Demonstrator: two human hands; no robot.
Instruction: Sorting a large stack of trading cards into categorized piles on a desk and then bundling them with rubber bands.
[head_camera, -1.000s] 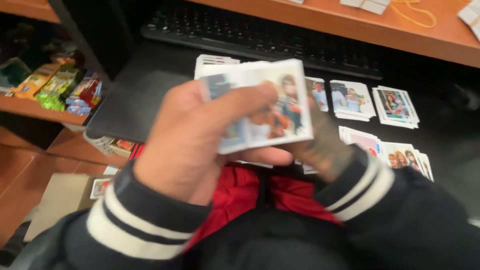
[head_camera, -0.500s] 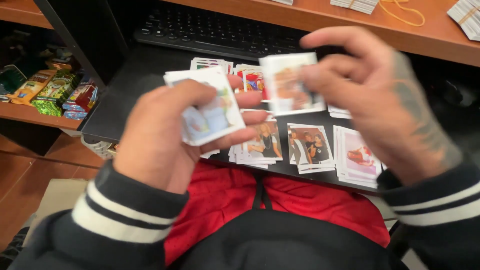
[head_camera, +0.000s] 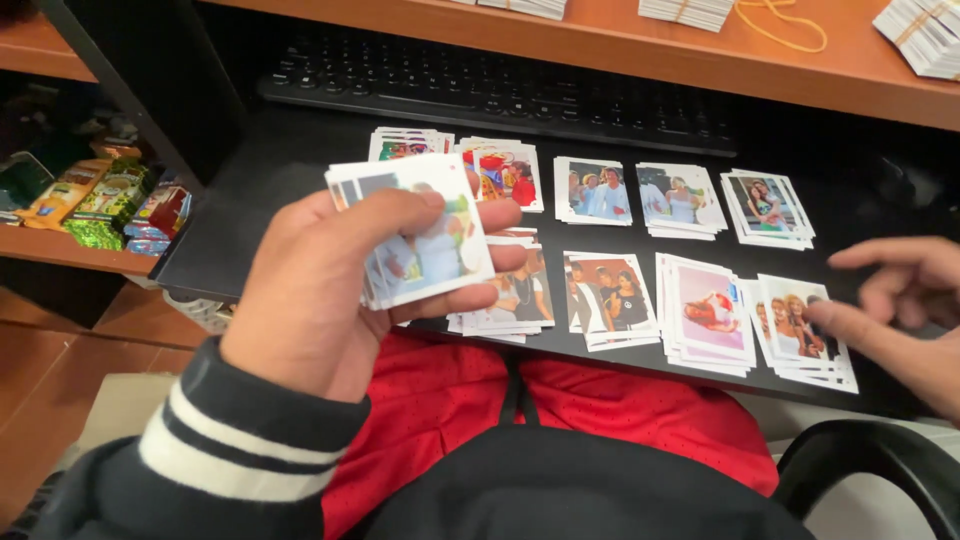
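Note:
My left hand (head_camera: 330, 290) grips a stack of small photo cards (head_camera: 420, 240), thumb across the top card, held above the left part of a black pull-out tray (head_camera: 260, 215). Several piles of similar photo cards lie in two rows on the tray. My right hand (head_camera: 900, 310) is at the far right with fingers spread, its fingertips resting on the front right card pile (head_camera: 800, 335); it holds nothing.
A black keyboard (head_camera: 500, 85) lies at the back of the tray under an orange desk top (head_camera: 620, 45) with banded card bundles (head_camera: 925, 35) and a yellow rubber band (head_camera: 780, 25). Snack packets (head_camera: 110, 195) fill a shelf at left. A chair arm (head_camera: 880, 460) shows at lower right.
My right hand took one card off the stack, carried it right and down, and now rests empty-fingered on the front right pile. The left hand kept its stack and barely moved.

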